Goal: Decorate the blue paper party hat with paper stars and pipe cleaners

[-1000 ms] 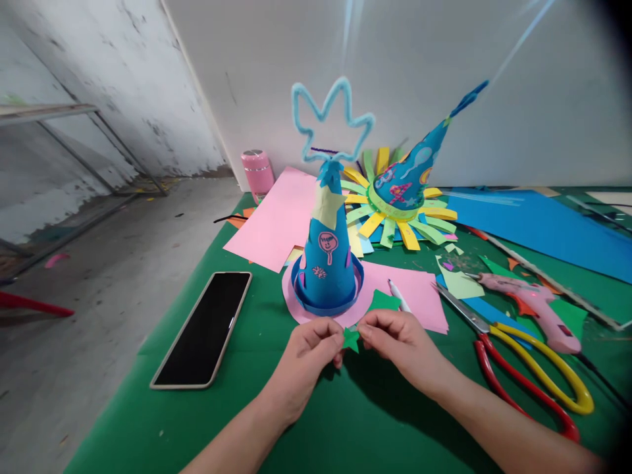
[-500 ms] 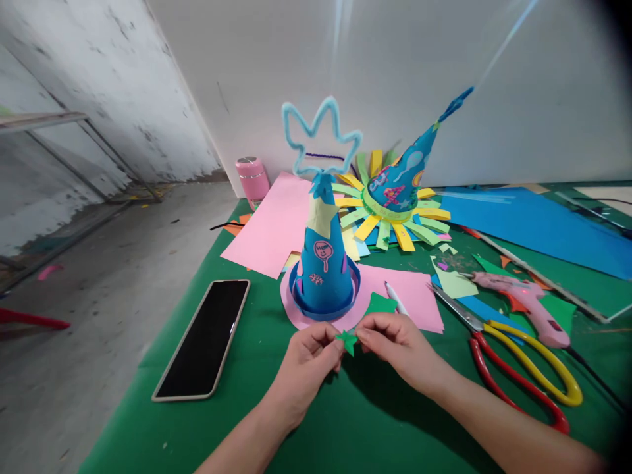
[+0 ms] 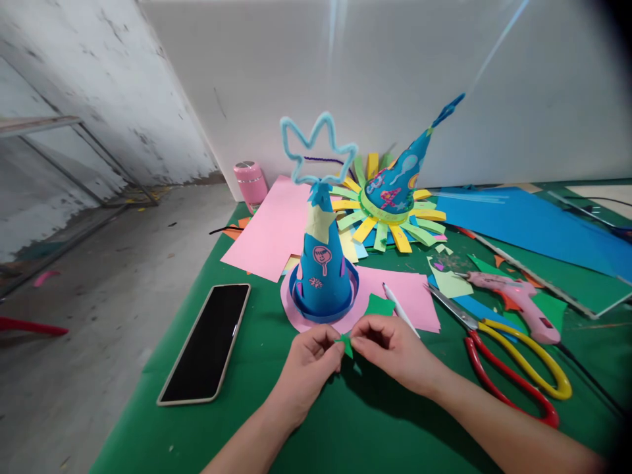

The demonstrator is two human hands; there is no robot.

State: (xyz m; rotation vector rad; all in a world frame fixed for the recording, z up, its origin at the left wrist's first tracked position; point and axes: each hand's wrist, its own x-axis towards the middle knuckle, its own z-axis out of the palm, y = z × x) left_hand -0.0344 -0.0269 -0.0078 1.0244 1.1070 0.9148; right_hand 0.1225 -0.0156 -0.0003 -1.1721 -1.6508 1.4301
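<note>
A small green paper star (image 3: 347, 347) is pinched between both hands at the front of the table, partly covered by the fingertips. My left hand (image 3: 316, 359) is closed on its left side; my right hand (image 3: 390, 342) grips the right side between thumb and finger. Just behind them stands a blue paper cone hat (image 3: 324, 276) on a pink round brim, with a cream patch, pink drawings and a light blue pipe-cleaner star (image 3: 326, 125) on top. A green paper scrap (image 3: 380, 305) and a white marker (image 3: 401, 311) lie behind my right hand.
Scissors (image 3: 486, 326) with red and yellow handles and a pink glue gun (image 3: 518, 296) lie at the right. On the left is a phone (image 3: 205, 345). Behind stand another cone hat (image 3: 395, 187) with yellow-green strips and a pink bottle (image 3: 251, 184). Blue card (image 3: 533, 227) covers the back right.
My right fingers have shifted left over the green star, so less of it shows. The whole view has moved slightly.
</note>
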